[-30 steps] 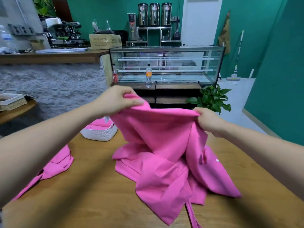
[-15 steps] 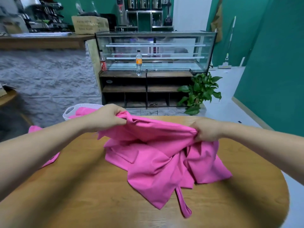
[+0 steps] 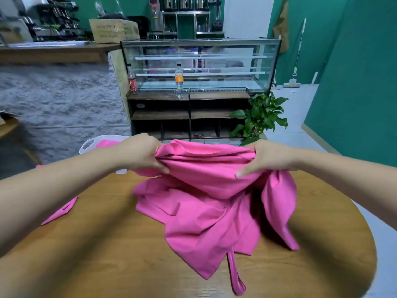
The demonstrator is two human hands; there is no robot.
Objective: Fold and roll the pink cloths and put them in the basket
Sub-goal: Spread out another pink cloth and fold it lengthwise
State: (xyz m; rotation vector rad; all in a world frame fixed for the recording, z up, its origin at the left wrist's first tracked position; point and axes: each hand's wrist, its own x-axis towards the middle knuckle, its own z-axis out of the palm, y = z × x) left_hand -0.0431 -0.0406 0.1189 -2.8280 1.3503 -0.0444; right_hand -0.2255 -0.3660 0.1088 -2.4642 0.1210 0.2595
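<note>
The pink cloth [image 3: 206, 211] now sits lower than a second ago. Then it was lifted well above the tabletop [image 3: 107, 254], with its top edge stretched between the hands and most of the fabric hanging. Now its top edge is gathered into a thick, creased band near the far side of the tabletop. Most of the fabric lies in loose, overlapping folds on the wood, and a narrow strap [image 3: 235, 274] trails toward the near edge.

The left grip [image 3: 139, 154] is closed around the left end of that band, with fingers curled over it and the thumb underneath. The right grip [image 3: 272, 157] is likewise clenched on the right end, its thumb pressing onto the front of the fabric. Neither has let go.

I judge this to be the laying-down step. The cloth is coming to rest but is still crumpled, so it needs spreading flat before any clean fold or roll can begin.

The white basket [image 3: 90, 143] stands just behind the left grip at the far left of the tabletop, with some pink fabric already showing in it. A second pink cloth [image 3: 62, 210] lies on the tabletop well to the left, mostly hidden by the left forearm, and is not yet folded.
</note>
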